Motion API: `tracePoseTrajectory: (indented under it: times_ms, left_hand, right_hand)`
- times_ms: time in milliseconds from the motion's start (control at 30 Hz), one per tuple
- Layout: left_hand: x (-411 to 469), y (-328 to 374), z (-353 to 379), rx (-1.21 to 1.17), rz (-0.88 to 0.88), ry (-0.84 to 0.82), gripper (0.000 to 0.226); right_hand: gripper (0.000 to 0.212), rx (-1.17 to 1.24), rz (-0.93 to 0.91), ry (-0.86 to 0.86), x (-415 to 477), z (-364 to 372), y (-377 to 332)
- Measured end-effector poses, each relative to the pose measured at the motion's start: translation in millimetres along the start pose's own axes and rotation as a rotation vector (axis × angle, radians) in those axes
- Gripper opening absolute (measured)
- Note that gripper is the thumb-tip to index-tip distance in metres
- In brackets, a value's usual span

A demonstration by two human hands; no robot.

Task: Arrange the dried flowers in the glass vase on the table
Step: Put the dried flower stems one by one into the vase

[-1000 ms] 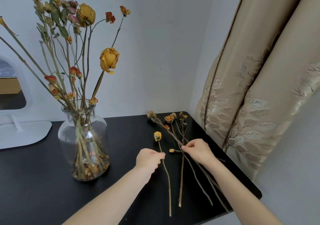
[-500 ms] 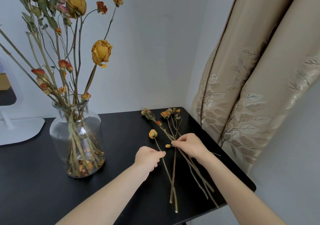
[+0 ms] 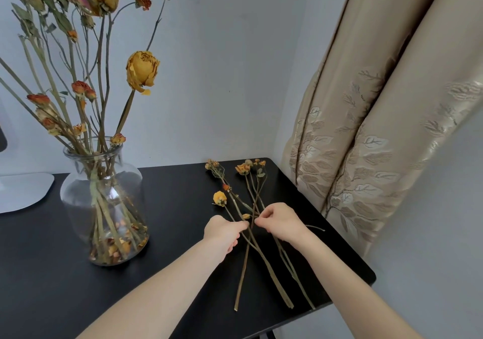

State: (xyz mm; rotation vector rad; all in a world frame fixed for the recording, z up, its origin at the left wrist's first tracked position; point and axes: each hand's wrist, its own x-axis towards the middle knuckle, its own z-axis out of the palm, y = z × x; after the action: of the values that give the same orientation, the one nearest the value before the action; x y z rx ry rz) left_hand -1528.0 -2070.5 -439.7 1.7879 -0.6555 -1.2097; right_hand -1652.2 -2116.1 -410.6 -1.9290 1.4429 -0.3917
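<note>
A clear glass vase [image 3: 104, 202] stands on the left of the black table [image 3: 172, 208] and holds several tall dried flowers [image 3: 142, 70] with yellow and red heads. Several loose dried flower stems [image 3: 251, 250] lie crossed on the table's right side, heads pointing away from me. My left hand [image 3: 223, 231] pinches the stem of a small yellow-headed flower [image 3: 219, 198]. My right hand [image 3: 279, 221] pinches stems where they cross, close to a small yellow bud [image 3: 246, 216]. The two hands nearly touch.
A beige leaf-patterned curtain [image 3: 379, 129] hangs right of the table, close to its far right corner. A white rounded base [image 3: 23, 189] sits on the table's far left. The table's right and front edges lie just past the stem ends.
The loose stems have been drawn closer together and now cross over each other. My hands have moved nearer to one another; the view has shifted slightly right and down.
</note>
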Motion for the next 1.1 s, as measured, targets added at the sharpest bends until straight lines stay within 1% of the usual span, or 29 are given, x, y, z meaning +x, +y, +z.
tracePoseTrajectory:
  times_ms: [100, 233, 367, 467, 600, 733, 833, 900, 1100]
  left_hand:
    - [6, 0, 5, 0.063, 0.023, 0.032, 0.027]
    - [9, 1, 13, 0.088, -0.005, 0.02, 0.02]
    - [9, 3, 13, 0.099, -0.023, 0.03, 0.022]
    - [6, 6, 8, 0.072, -0.006, 0.023, 0.024]
    - [-3, 17, -1, 0.053, 0.011, 0.013, 0.016]
    - [-7, 25, -12, 0.061, 0.036, 0.017, 0.022]
    - [-7, 25, -22, 0.102, 0.053, 0.034, 0.017]
    - [-6, 21, -27, 0.13, 0.045, 0.039, 0.013]
    - [-4, 4, -34, 0.145, -0.004, 0.04, 0.017]
  right_hand:
    - [0.018, -0.048, 0.056, 0.005, 5, 5, 1]
    - [0.022, -0.069, 0.121, -0.021, 8, 10, -1]
    - [0.021, -0.009, 0.186, -0.027, 10, 12, -1]
    - [0.02, -0.013, 0.218, -0.019, 11, 12, -2]
    - [0.022, -0.039, 0.212, 0.015, 14, 12, -4]
    - [0.021, -0.108, 0.195, 0.07, 14, 7, -5]
    - [0.022, -0.164, 0.161, 0.124, 11, 1, -3]
    - [0.021, -0.183, 0.145, 0.14, 8, -2, 0]
    - [0.025, -0.149, 0.083, 0.14, 2, -6, 10]
